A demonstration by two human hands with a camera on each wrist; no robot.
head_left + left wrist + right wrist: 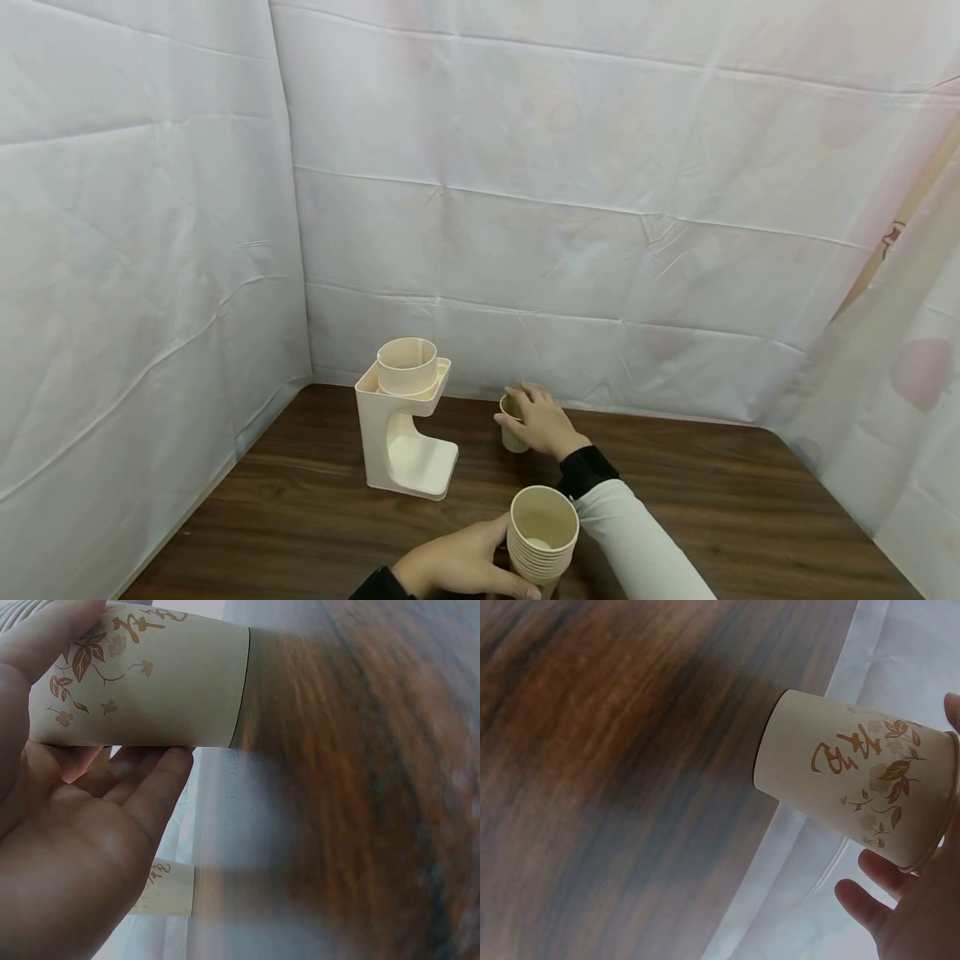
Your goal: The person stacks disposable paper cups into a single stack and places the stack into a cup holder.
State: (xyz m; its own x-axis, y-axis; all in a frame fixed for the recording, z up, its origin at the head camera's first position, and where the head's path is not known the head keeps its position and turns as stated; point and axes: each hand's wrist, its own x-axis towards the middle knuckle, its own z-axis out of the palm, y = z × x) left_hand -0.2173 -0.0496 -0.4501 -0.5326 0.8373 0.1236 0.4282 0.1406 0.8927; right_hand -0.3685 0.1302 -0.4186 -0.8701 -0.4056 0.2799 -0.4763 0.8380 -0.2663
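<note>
My left hand holds a stack of nested beige paper cups near the table's front edge, thumb on one side and fingers on the other. Brown leaves and lettering decorate the outermost cup in the left wrist view. Further back, my right hand reaches around the top of a single paper cup that stands upright on the table. In the right wrist view, fingers extend loosely beside the rim of this printed cup, and the thumb tip appears apart from its wall. Part of that hand lies outside the view.
A cream C-shaped stand with a round open cylinder on top stands left of the single cup. The dark wood table meets white cloth hangings at the back and left.
</note>
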